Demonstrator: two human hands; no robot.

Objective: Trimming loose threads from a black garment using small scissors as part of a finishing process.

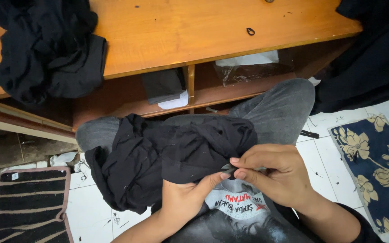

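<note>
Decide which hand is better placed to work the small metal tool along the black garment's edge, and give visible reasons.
Probably the right hand: its fingertips already pinch the small metal tool at the black garment edge. The left hand grips the cloth from below, steadying it.

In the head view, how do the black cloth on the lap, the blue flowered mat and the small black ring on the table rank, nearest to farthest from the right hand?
1. Black cloth on the lap: touching the right hand.
2. Blue flowered mat: on the floor, to the right.
3. Small black ring: up on the wooden table.
</note>
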